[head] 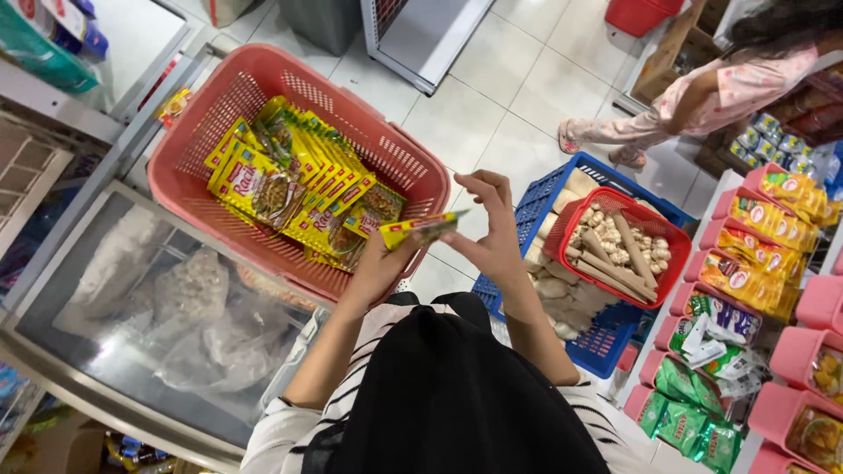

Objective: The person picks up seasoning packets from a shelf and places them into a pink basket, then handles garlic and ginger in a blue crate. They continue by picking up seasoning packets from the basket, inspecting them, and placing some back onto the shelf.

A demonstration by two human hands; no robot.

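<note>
A large red plastic basket (219,96) full of yellow seasoning sachets (294,180) sits in the upper left of the frame, on a glass-topped chest freezer (132,298). At centre right, a small red basket of ginger roots (619,246) rests in a blue plastic crate (544,197) on the tiled floor (492,105). Pink shelf bins (821,303) line the right edge.

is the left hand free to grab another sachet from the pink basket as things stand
Probably not yet: the left hand already holds a yellow sachet, though the pink basket sits open beside it.
</note>
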